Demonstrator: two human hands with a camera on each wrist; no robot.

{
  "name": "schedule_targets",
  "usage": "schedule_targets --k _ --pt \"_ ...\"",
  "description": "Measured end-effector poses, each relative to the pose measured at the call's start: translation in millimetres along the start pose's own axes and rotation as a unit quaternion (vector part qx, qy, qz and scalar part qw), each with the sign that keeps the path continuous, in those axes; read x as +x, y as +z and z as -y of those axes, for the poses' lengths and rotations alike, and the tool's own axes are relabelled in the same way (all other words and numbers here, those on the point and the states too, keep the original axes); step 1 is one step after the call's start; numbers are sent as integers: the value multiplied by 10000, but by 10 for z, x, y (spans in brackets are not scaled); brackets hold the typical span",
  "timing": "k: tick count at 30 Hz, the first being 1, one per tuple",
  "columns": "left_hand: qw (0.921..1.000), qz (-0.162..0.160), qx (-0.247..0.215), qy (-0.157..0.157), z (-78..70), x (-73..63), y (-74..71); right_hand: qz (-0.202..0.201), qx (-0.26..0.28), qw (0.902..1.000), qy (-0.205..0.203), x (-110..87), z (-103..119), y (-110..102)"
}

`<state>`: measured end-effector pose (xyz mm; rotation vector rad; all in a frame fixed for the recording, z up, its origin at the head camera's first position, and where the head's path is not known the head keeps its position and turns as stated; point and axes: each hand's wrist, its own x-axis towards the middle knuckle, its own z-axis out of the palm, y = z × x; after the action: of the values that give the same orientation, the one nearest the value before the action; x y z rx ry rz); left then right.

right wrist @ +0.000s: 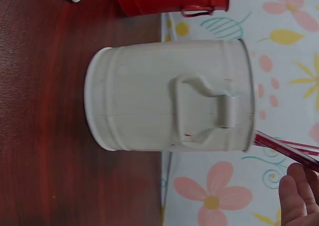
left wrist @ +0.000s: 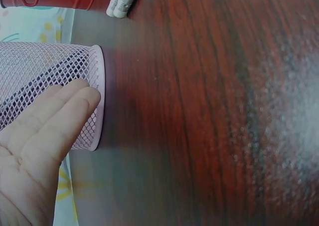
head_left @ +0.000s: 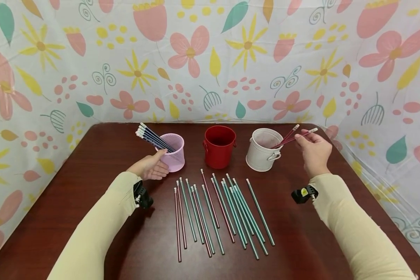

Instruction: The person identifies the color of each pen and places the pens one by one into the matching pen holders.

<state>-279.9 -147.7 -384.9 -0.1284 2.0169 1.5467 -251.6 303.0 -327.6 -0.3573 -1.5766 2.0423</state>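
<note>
My right hand pinches a dark red pencil near its eraser end. That pencil slants down over the rim of the white bucket, its lower end inside. More red pencil shows leaning in the same bucket. At the left, a pink mesh cup holds a bunch of dark blue pencils that tilt left. My left hand is beside this cup, thumb at the rim by the pencils. In the left wrist view its fingers lie straight against the mesh.
A red bucket stands between the cup and the white bucket. In front, several teal pencils and red pencils lie spread on the dark wooden table. A flowered cloth hangs behind the table.
</note>
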Motion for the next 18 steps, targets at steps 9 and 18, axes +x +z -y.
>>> schedule_targets --k 9,18 --pt "10000 10 91 -14 6 8 -15 300 -704 9969 155 -17 -168 52" --pt "10000 -13 -22 -6 1 23 -1 967 -2278 9683 342 -10 -208 -34"
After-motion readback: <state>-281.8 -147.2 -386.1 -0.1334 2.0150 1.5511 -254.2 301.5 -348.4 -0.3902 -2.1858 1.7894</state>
